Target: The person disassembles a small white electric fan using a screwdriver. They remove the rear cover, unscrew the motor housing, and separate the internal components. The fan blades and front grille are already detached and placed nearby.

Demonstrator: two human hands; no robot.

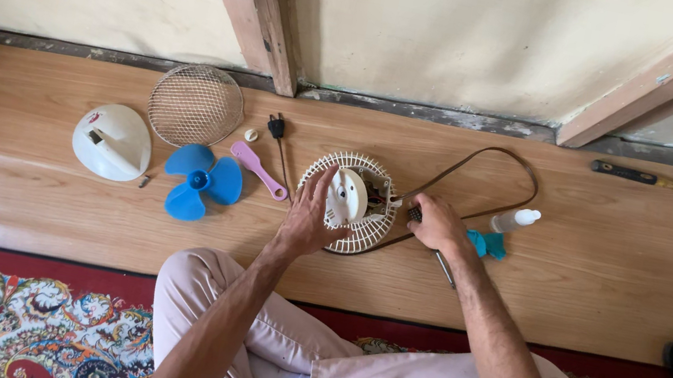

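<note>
Two hands work at a small white fan body (350, 202) lying near the middle of the frame on a wooden board (577, 287). The left hand (309, 219) rests spread over its grille, fingers apart, steadying it. The right hand (435, 223) is closed round the handle of a screwdriver (443, 265), its tip against the fan's right edge. A brown cord (490, 156) loops away behind. Left of centre lie a blue fan blade (201, 182), a pink tool (259, 170), a round wire guard (195, 105) and a white cover (112, 141). A hammer (657, 182) sits upper right.
</note>
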